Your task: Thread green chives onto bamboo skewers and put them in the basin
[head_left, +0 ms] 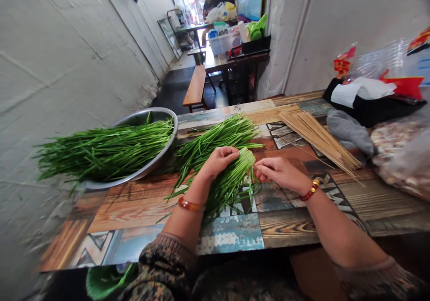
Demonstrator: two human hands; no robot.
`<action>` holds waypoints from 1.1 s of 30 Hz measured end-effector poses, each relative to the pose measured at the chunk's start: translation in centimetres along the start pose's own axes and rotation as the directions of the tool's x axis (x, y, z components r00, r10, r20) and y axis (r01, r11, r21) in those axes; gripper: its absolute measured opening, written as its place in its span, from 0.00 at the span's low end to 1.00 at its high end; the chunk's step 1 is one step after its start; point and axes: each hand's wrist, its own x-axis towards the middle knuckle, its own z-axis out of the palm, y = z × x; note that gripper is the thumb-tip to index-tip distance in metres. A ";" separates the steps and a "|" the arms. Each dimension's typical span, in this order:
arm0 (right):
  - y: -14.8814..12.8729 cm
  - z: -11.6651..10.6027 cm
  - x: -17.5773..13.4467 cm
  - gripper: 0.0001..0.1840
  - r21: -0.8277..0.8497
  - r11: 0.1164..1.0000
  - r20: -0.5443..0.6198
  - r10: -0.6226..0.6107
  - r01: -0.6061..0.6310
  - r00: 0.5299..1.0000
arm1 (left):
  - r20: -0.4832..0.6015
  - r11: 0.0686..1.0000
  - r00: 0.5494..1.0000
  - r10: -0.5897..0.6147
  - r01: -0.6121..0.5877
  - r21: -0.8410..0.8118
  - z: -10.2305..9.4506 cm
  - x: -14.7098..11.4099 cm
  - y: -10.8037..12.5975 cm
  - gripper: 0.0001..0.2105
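My left hand [219, 161] is closed on a bunch of garlic chives [231, 182], its thumb and fingers near the pale cut ends. The green leaves trail down toward the table's front edge. At the right side of these ends, my right hand [284, 173] makes a pinch with its fingertips; whatever is between them is too small to make out. Just beyond my hands lies a loose pile of chives [228, 133]. To the left, more chives [107, 151] fill a tilted metal bowl [175, 133] and hang over its rim. Thin bamboo skewers [317, 135] are fanned out at right.
Right of the skewers are a grey plastic bundle [347, 128], a clear bag of pale pieces [399, 157] and a black tray [372, 110] with packets. Beyond the table stand a wooden bench [195, 86] and another table [218, 63] with boxes. A person [208, 5] is in the background.
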 end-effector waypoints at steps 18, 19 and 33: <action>1.6 2.2 1.6 0.14 -0.104 0.995 -0.270 -0.040 0.013 0.962 | -0.267 0.987 0.951 0.157 -0.142 0.076 0.7 0.0 0.0 0.10; 1.6 2.2 1.5 0.14 -0.128 0.992 -0.259 -0.045 0.012 0.965 | -0.332 0.988 0.931 0.154 -0.149 0.042 0.1 -0.1 0.2 0.11; 1.2 3.0 1.6 0.09 -0.185 0.981 -0.430 -0.141 0.066 0.892 | 0.060 0.629 0.959 0.277 -0.228 0.744 1.3 5.0 1.6 0.09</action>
